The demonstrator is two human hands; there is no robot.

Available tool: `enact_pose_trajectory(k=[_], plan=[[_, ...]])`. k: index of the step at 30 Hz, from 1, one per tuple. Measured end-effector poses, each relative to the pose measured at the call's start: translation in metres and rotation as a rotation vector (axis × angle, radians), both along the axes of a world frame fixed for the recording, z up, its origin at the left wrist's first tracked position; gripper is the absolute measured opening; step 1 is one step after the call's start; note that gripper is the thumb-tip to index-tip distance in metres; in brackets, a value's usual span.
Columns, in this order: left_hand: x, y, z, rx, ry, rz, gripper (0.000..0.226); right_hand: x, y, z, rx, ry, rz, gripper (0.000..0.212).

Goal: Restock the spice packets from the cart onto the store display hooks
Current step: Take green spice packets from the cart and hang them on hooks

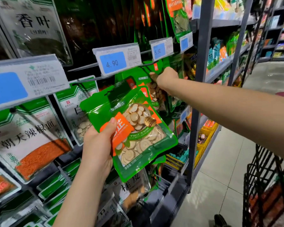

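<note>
Spice packets (pixel 138 128): green stack gripped in left hand (pixel 97 145), thumb across the front, held before the rack. Right hand (pixel 167 76) curled on hanging packet (pixel 152 94) top, at hook (pixel 148 64) below price tag (pixel 116 62).

The front packet (pixel 138 128) is a glossy green pouch with an orange label band and a clear window showing pale round slices (a small gold seal sits on the window). It lies tilted below the 4.90 price tag (pixel 116 62), gripped at its left edge by the left hand (pixel 97 145), with more pouches of the same kind stacked behind it. Just below and right of the tag, hung packets (pixel 154 94) dangle by a thin display hook (pixel 148 65); the right hand (pixel 166 76) pinches the top of the foremost. The black wire cart (pixel 267 185) stands far down to the tag's right, orange and green showing through its mesh.
</note>
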State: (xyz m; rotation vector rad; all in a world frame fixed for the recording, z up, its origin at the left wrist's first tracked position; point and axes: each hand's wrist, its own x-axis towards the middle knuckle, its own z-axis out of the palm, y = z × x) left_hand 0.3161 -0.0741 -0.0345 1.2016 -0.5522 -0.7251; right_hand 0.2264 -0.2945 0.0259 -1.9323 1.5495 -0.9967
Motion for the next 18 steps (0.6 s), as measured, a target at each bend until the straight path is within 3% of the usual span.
enact_pose_trajectory(k=[2,4,5,7,8,10,15,18], plan=[[0.0,0.0,0.001,-0.001,0.001,-0.007,0.015,-0.007,0.022,0.0,-0.067,0.093,0.01,0.041],[-0.004,0.001,0.002,-0.014,0.009,-0.024,0.013,-0.022,0.046,-0.004,-0.083,0.098,0.173,0.037],[-0.006,0.001,0.003,-0.027,0.027,-0.043,0.012,-0.029,0.059,-0.008,-0.029,0.014,0.293,0.031],[-0.013,0.0,0.004,-0.049,0.058,-0.076,0.01,-0.042,0.078,-0.012,0.287,-0.261,0.479,0.029],[-0.017,-0.001,0.005,-0.061,0.058,-0.084,0.01,-0.046,0.082,-0.015,0.453,-0.422,0.534,0.027],[-0.023,-0.004,0.006,-0.071,0.033,-0.092,0.008,-0.053,0.084,-0.021,0.591,-0.6,0.55,0.03],[-0.019,-0.011,0.006,-0.056,0.026,-0.058,0.015,-0.063,0.081,-0.015,0.469,-0.607,0.495,0.023],[-0.016,-0.012,0.006,-0.045,0.003,-0.026,0.025,-0.067,0.065,-0.008,0.281,-0.512,0.356,0.037]])
